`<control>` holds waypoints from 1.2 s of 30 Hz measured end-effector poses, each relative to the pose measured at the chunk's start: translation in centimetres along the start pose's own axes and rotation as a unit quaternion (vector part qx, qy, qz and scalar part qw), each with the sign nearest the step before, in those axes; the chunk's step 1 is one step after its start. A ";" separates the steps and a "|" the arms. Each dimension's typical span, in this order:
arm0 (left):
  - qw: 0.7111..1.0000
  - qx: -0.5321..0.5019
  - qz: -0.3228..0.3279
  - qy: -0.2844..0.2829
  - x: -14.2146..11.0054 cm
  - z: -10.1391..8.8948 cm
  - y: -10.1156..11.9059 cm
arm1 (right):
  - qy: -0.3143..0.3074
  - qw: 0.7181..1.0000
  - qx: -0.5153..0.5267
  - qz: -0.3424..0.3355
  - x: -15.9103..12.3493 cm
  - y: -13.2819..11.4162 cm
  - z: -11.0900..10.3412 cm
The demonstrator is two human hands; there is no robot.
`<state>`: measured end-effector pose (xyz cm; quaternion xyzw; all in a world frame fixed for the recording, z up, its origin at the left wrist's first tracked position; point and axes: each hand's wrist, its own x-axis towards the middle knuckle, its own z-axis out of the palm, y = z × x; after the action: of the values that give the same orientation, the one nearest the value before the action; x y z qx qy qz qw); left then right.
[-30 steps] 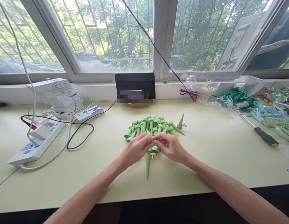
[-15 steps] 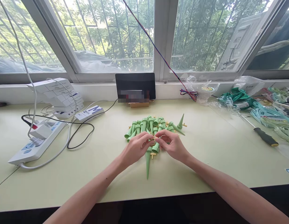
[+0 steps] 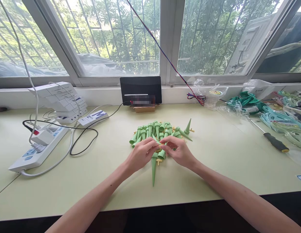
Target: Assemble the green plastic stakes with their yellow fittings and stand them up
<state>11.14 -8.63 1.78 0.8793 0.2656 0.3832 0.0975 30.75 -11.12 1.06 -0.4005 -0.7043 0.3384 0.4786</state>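
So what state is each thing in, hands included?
Left hand: fingers pinched; anything held is mostly hidden.
Right hand: fingers pinched, close against the left's.
Green spikes: heaped, at mixed angles.
Front green spike: lying, tip toward the person.
Far-right green spike: standing tip up.
Tablet: propped upright, mostly dark.
Power strip: lying, plug inserted.
White boxes: stacked unevenly.
Screwdriver: lying down.
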 end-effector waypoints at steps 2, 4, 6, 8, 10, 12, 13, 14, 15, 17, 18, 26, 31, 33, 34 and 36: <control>1.000 -0.001 -0.002 -0.002 0.0 -0.1 0.0 | 0.001 1.000 0.001 -0.003 0.0 0.0 0.0; 1.000 -0.001 -0.005 -0.005 0.1 -0.2 0.0 | 0.003 1.000 -0.002 -0.004 0.1 -0.1 -0.1; 1.000 0.011 -0.010 -0.009 0.1 -0.4 0.0 | 0.009 1.000 -0.005 -0.001 0.1 -0.1 -0.1; 0.999 0.034 -0.023 -0.021 0.2 -0.7 -0.1 | 0.021 1.000 -0.005 0.004 0.1 0.0 -0.2; 0.996 0.059 -0.039 -0.056 0.2 -1.1 -0.2 | 0.037 0.999 -0.002 0.010 0.1 0.1 -0.3; 0.990 0.079 -0.046 -0.110 0.3 -1.6 -0.3 | 0.050 0.999 0.003 0.013 0.1 0.2 -0.4; 0.986 0.088 -0.043 -0.131 0.4 -1.7 -0.3 | 0.056 0.998 0.004 0.014 0.1 0.3 -0.5; 0.983 0.098 -0.038 -0.148 0.4 -1.9 -0.3 | 0.059 0.998 0.004 0.014 0.1 0.3 -0.5; 0.981 0.107 -0.033 -0.159 0.5 -2.0 -0.2 | 0.062 0.998 0.003 0.015 0.1 0.3 -0.5; 0.977 0.124 -0.024 -0.174 0.5 -2.1 -0.1 | 0.063 0.998 -0.001 0.015 0.1 0.3 -0.5; 0.975 0.132 -0.022 -0.179 0.5 -2.1 0.0 | 0.062 0.998 -0.004 0.014 0.1 0.3 -0.5; 0.966 0.155 -0.032 -0.203 0.3 -1.9 0.2 | 0.060 0.998 -0.009 0.013 0.1 0.3 -0.4; 0.970 0.132 -0.039 -0.203 0.3 -2.0 0.3 | 0.059 0.998 -0.008 0.010 0.1 0.4 -0.4; 0.968 0.126 -0.049 -0.213 0.3 -2.0 0.4 | 0.059 0.998 -0.007 0.010 0.1 0.4 -0.4; 0.967 0.122 -0.055 -0.217 0.3 -2.0 0.4 | 0.059 0.998 -0.007 0.010 0.1 0.4 -0.4; 0.967 0.108 -0.065 -0.222 0.4 -2.1 0.6 | 0.059 0.998 -0.006 0.011 0.1 0.4 -0.4</control>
<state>10.06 -8.96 3.71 0.9285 0.3334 0.1407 0.0829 31.22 -10.83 0.87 -0.4302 -0.6724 0.3153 0.5133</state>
